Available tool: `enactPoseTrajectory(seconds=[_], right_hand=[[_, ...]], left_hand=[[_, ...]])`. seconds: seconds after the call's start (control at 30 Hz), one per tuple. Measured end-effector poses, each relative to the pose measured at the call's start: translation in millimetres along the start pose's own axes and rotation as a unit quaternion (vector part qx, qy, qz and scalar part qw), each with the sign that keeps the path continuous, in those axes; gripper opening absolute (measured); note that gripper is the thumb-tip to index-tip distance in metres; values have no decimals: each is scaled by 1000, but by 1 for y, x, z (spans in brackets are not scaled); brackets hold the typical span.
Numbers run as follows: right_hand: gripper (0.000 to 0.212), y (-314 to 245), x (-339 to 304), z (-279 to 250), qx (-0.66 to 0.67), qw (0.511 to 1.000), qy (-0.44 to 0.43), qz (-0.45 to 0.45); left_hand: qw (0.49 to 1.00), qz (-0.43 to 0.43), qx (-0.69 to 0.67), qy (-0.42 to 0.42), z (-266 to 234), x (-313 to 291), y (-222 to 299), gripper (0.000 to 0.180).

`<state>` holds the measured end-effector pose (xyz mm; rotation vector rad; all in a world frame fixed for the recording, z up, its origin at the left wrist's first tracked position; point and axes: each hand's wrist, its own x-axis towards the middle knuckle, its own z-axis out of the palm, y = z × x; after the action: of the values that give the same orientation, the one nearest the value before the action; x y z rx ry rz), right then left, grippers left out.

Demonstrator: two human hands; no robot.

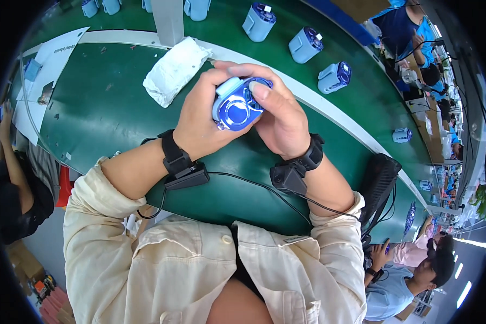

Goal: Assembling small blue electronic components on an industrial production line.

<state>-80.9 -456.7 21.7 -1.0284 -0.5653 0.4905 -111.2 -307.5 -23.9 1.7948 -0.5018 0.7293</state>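
Between my two hands, above the green tabletop, is a light-blue plastic container with a shiny dark-blue lid (236, 112), its lid turned up toward me. My left hand (202, 110) wraps around its left side and underside. With its thumb pressing on the lid's right edge, my right hand (283, 110) closes around the other side. Most of the container's body is hidden by my fingers. Just beyond my left hand lies a crumpled white cloth or wrap (176, 71) on the table.
Similar blue containers (306, 45) stand in a row on the green strip past a pale rail (356, 125). A grey post (168, 21) rises at the far side. Right of my right forearm sits a black case (379, 181) with cables. Co-workers (402, 286) are at both sides.
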Motion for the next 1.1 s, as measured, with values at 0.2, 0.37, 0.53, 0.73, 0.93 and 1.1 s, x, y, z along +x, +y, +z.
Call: enactPoseTrajectory(seconds=[0.2, 0.37, 0.53, 0.73, 0.93, 1.1], right_hand=[[34, 12, 0, -7, -67, 996, 56, -29], [31, 15, 8, -29, -24, 996, 79, 19], [34, -15, 10, -46, -131, 984, 112, 51], [46, -127, -18, -129, -330, 918, 197, -101], [51, -144, -79, -264, -323, 882, 341, -46], [46, -95, -77, -305, -428, 802, 410, -73]], left_hand=[[994, -98, 9, -47, 6, 2, -3, 70], [985, -143, -22, -96, 13, 2, -13, 72], [991, -73, 4, -111, 8, 2, -23, 80], [984, -139, -17, -106, 2, 6, -21, 83], [981, -156, -52, -104, 3, 7, -22, 80], [979, -168, -62, -100, 4, 6, -24, 77]])
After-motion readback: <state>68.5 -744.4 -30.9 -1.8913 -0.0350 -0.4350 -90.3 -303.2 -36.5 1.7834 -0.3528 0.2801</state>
